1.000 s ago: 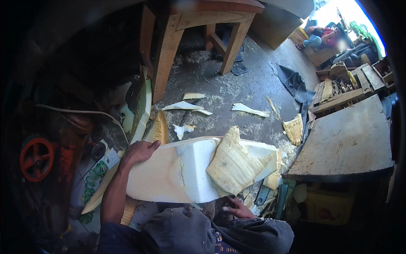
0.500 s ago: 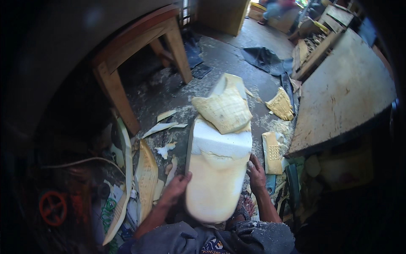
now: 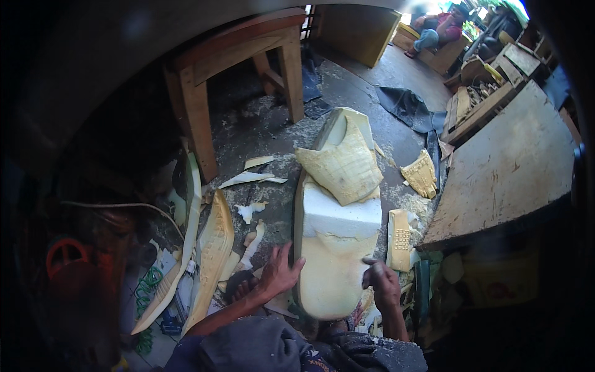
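A long cream foam seat pad (image 3: 338, 266) with a rounded near end stands before me. Its middle is a paler, raw white band, cracked along the near side. A ragged piece of yellowish foam skin (image 3: 347, 164) lies over its far end. By the pad's left edge is my left hand (image 3: 282, 273), open, fingers spread and pointing forward. On the right edge, my right hand (image 3: 382, 282) is beside the pad, one finger reaching to its side and the others loosely bent. I see nothing held in either hand.
Long foam offcuts (image 3: 214, 254) lie at left near a green coiled cord (image 3: 147, 285). A textured foam scrap (image 3: 400, 239) and a wooden board (image 3: 505, 167) are at right. A wooden table (image 3: 248, 46) stands far left. Another person (image 3: 434, 34) sits in the back.
My left hand has come off the pad's side and spread its fingers. The right hand has bent its fingers at the other edge. The view has shifted, so the scene sits farther right.
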Tool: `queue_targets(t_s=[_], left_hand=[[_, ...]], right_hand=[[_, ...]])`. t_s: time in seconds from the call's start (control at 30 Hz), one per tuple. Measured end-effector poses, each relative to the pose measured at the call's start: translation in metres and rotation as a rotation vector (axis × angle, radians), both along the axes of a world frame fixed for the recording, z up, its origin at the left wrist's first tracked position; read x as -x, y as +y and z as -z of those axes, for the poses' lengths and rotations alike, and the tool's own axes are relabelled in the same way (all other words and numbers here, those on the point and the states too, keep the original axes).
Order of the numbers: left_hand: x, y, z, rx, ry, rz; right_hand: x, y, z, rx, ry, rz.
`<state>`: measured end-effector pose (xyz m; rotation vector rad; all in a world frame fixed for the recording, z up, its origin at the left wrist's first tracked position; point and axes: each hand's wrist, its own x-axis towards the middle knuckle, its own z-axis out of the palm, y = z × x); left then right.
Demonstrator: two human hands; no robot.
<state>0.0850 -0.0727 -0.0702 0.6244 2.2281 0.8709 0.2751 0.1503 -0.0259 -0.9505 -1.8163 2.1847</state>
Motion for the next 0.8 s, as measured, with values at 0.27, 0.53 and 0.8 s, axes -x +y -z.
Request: queue_targets(t_s=[0.27,0.53,0.8], left_hand=[[0.044,-0.009,-0.059,-0.468,-0.448,0.358],[0.048,-0.041,-0.053,-0.598,-0.585,0.177],[0.037,-0.012,-0.051,-0.612,0.147,-0.023]], right_hand=[[0.109,-0.040,-0.079,-0.732,-0.061,-1.068],[0.095,-0.060,-0.059,-0.398,-0.238,-0.912],[0.094,-0.060,-0.051,-0.434,-0.055,-0.762]])
